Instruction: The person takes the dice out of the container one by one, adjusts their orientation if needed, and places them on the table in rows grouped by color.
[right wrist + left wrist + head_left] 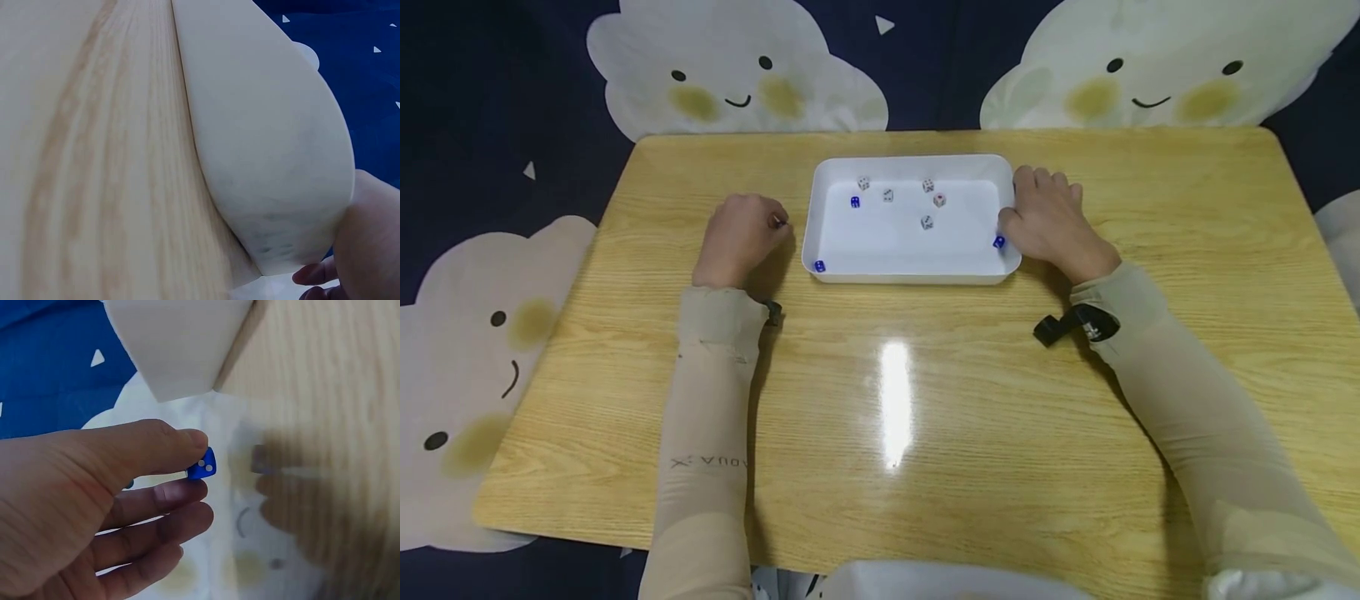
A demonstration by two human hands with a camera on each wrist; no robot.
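Note:
Between thumb and index finger, my left hand pinches a blue die with white pips, over the table just left of the white tray. The other fingers sit loosely bent below it in the left wrist view. My right hand grips the tray's right end, thumb over the rim and fingers outside along the wall. Inside the tray lie several white dice, one of them near the middle. Three blue dice are there too: one in the near left corner, one farther back and one beside my right thumb.
The tray stands towards the far side of the wooden table. Behind the table hangs a dark blue cloth with smiling clouds. At the near edge, a white rounded object shows partly.

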